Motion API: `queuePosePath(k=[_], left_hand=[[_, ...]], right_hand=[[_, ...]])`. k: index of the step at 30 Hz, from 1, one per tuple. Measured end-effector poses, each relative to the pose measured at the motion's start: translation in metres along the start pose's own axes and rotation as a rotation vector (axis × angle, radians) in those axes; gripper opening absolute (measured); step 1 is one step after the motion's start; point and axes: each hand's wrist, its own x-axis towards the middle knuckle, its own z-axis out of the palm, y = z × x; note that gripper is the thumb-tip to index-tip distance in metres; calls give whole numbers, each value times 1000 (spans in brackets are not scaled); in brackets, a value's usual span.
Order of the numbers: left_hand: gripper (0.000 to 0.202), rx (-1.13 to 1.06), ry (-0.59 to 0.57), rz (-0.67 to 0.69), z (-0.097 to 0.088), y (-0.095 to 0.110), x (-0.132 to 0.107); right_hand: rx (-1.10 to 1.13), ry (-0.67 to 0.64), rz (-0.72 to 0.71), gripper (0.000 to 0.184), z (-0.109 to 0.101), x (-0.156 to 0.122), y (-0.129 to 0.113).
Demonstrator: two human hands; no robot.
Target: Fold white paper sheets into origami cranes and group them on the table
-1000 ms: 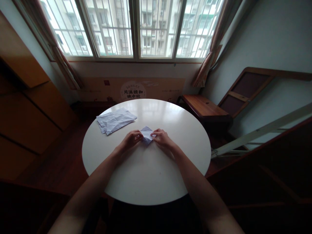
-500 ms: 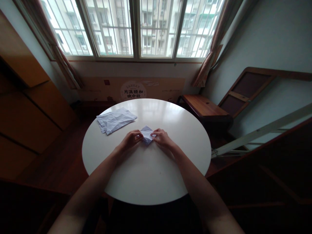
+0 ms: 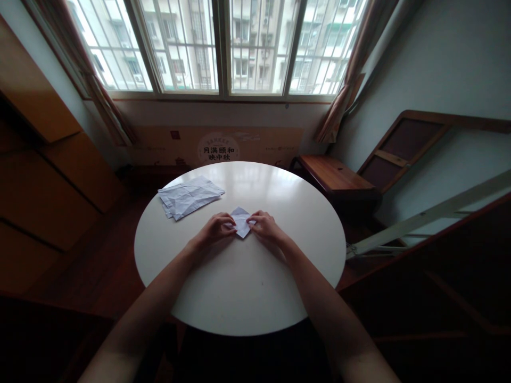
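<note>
A small folded piece of white paper (image 3: 241,222), roughly diamond-shaped with a crease across it, is between my hands at the middle of the round white table (image 3: 239,287). My left hand (image 3: 219,227) pinches its left corner between thumb and fingers. On the opposite corner, my right hand (image 3: 264,224) has its thumb and fingers closed too. Parts of both side corners are hidden by my fingers. Toward the table's far left lies a stack of creased paper sheets (image 3: 190,198), apart from my hands.
A wooden bench (image 3: 335,174) stands beyond the table on the right, near a leaning wooden frame (image 3: 403,143). Cabinets (image 3: 43,175) line the left side. A printed cardboard panel (image 3: 271,143) stands under the barred window (image 3: 255,48).
My left fingers have shifted slightly inward along the folded paper, and its near point lies a bit flatter. My right hand has hardly moved.
</note>
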Motion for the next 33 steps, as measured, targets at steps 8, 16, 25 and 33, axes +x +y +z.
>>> queuePosePath(k=[8, 16, 25, 33], left_hand=[[24, -7, -45, 49, 0, -7, -1], [17, 0, -24, 71, 1, -5, 0], [14, -57, 27, 10, 2, -6, 2], [28, -417, 95, -259, 2, -3, 3]], right_hand=[[3, -15, 10, 23, -2, 0, -2], [-4, -11, 11, 23, -1, 0, -2], [139, 66, -70, 22, 1, 2, 6], [164, 75, -64, 23, 0, 1, 5]])
